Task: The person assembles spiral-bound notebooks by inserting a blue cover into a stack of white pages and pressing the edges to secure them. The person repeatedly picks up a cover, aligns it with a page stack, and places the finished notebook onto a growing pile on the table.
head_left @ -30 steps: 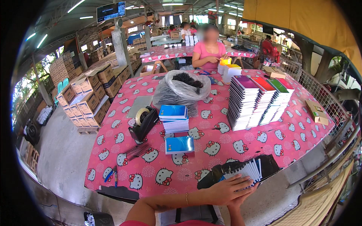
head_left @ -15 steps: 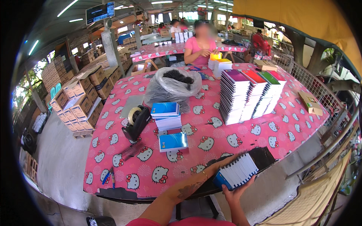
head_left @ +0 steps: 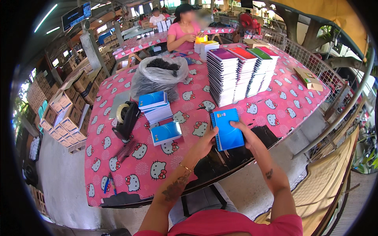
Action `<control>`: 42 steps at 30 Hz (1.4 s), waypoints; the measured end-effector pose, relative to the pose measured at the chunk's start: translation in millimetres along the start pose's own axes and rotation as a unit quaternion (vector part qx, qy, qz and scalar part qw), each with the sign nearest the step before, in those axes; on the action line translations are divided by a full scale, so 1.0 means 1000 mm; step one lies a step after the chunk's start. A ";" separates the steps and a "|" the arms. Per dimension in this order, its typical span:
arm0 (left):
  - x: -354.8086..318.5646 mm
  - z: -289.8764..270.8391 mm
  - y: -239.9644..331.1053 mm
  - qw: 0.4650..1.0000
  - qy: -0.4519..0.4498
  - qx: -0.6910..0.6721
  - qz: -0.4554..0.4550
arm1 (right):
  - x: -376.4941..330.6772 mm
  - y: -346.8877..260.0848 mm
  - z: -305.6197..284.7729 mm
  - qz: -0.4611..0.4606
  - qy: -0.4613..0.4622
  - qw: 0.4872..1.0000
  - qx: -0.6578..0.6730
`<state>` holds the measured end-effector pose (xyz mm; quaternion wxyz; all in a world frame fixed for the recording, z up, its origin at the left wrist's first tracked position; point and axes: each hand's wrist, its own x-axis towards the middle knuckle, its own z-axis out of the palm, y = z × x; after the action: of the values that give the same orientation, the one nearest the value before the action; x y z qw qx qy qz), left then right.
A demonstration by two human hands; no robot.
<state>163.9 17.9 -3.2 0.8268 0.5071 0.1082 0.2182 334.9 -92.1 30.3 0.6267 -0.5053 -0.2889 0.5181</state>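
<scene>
Above pink table (head_left: 275,106), both hands (head_left: 226,141) grip blue notebook (head_left: 228,128); clear bag (head_left: 157,76) holds black spirals (head_left: 161,63).

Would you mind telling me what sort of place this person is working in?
Probably a notebook packing workshop, open at the sides: tall stacks of spiral notebooks on a long table, cardboard boxes piled alongside, and both hands holding a blue notebook.

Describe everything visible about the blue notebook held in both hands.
The blue notebook is a small spiral-bound pad with a glossy bright-blue cover and a small multicoloured mark near its top left corner. The binding coil runs down its left edge. It is closed, cover facing up, tilted slightly, and held above the near edge of the pink cartoon-cat tablecloth. The left hand grips its left side; the right hand holds its right and lower edge.
</scene>
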 end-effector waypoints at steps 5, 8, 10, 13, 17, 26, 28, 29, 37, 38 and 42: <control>0.003 -0.011 -0.003 0.994 0.083 0.042 -0.063 | 0.034 -0.004 -0.009 0.140 -0.037 0.988 -0.047; 0.015 -0.011 -0.003 0.992 0.105 -0.013 -0.074 | 0.050 -0.009 -0.018 0.168 -0.030 0.981 -0.093; 0.023 -0.011 -0.009 0.988 0.131 -0.048 -0.070 | 0.054 -0.019 -0.019 0.173 -0.039 0.978 -0.113; 0.040 0.004 -0.018 0.976 0.190 -0.094 -0.054 | 0.060 -0.022 -0.021 0.186 -0.008 0.977 -0.107; 0.067 0.015 -0.028 0.956 0.250 -0.134 -0.079 | 0.060 -0.025 -0.018 0.202 -0.009 0.973 -0.110; 0.096 0.004 -0.046 0.936 0.329 -0.066 -0.100 | 0.065 -0.039 -0.013 0.236 -0.032 0.955 -0.178; 0.096 0.004 -0.047 0.934 0.342 -0.056 -0.093 | 0.071 -0.038 -0.016 0.229 -0.038 0.955 -0.182; 0.097 0.006 -0.046 0.933 0.345 -0.051 -0.089 | 0.078 -0.035 -0.019 0.215 -0.045 0.958 -0.186; 0.065 -0.002 -0.031 0.929 0.365 0.044 -0.044 | 0.090 -0.024 -0.032 0.162 -0.041 0.973 -0.159; 0.046 -0.004 -0.024 0.923 0.367 0.113 0.003 | 0.091 -0.018 -0.045 0.152 -0.010 0.980 -0.126; -0.070 -0.068 0.033 0.716 0.258 0.602 0.244 | 0.055 -0.032 -0.024 -0.103 0.144 0.972 -0.154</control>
<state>67.0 51.6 -8.6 0.2055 0.8305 0.2981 0.4232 383.9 -47.2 43.4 0.6264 -0.6328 -0.3220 0.3218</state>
